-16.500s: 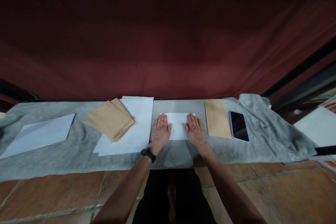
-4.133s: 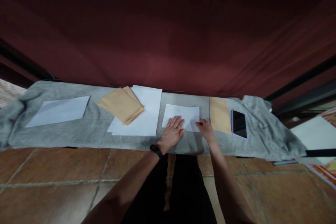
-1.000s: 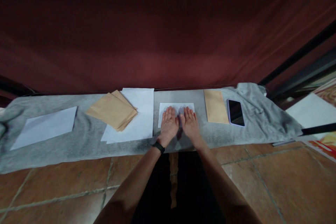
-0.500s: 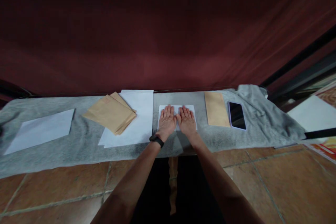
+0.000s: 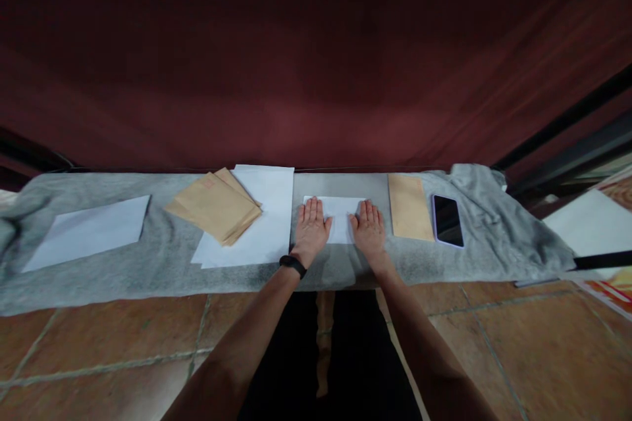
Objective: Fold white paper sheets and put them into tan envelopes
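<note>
A small white folded sheet of paper (image 5: 340, 220) lies flat on the grey cloth in front of me. My left hand (image 5: 313, 227), with a black band at the wrist, rests palm down on its left end, fingers stretched out. On the right end lies my right hand (image 5: 368, 226), also flat, thumb pointing inward. The middle of the paper shows between the two thumbs; both ends are partly hidden under the hands. Just right of my right hand is a single brown envelope (image 5: 411, 208).
Several brown envelopes (image 5: 213, 206) sit fanned on larger white sheets (image 5: 274, 223) to the left. Farther left is another white sheet (image 5: 91, 230). A phone (image 5: 448, 220) lies right of the single envelope. The grey cloth (image 5: 162, 263) bunches at the right end, and a dark red surface (image 5: 296, 79) rises behind.
My hands have slid apart along the folded paper, the left one to its left end and the right one to its right end. The view has shifted slightly.
</note>
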Demonstrator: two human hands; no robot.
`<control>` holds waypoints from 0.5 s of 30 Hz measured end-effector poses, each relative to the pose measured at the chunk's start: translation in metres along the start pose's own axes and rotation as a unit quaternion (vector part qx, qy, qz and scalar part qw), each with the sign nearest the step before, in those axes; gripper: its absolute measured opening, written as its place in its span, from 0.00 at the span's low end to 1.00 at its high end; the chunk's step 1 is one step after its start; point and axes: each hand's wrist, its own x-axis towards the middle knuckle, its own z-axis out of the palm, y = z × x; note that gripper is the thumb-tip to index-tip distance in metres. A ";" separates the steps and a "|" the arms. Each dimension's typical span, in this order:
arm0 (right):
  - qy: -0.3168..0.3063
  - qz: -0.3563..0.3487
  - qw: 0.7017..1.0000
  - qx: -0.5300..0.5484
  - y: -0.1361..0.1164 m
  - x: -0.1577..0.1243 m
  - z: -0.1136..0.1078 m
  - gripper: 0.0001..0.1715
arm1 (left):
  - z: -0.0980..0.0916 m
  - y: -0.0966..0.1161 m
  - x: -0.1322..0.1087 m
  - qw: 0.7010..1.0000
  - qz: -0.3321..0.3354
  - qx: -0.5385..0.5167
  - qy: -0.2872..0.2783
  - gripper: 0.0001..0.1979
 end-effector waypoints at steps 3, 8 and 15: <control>-0.008 0.027 0.999 0.016 0.005 0.001 -0.010 0.33 | -0.004 0.000 -0.008 0.999 0.051 0.003 0.000 0.31; -0.036 0.068 0.997 0.032 0.010 0.005 -0.028 0.29 | -0.011 0.007 -0.023 0.985 0.167 -0.008 -0.034 0.27; -0.086 0.169 0.979 0.080 0.007 0.008 -0.037 0.19 | -0.013 0.015 -0.029 0.986 0.162 -0.005 -0.049 0.26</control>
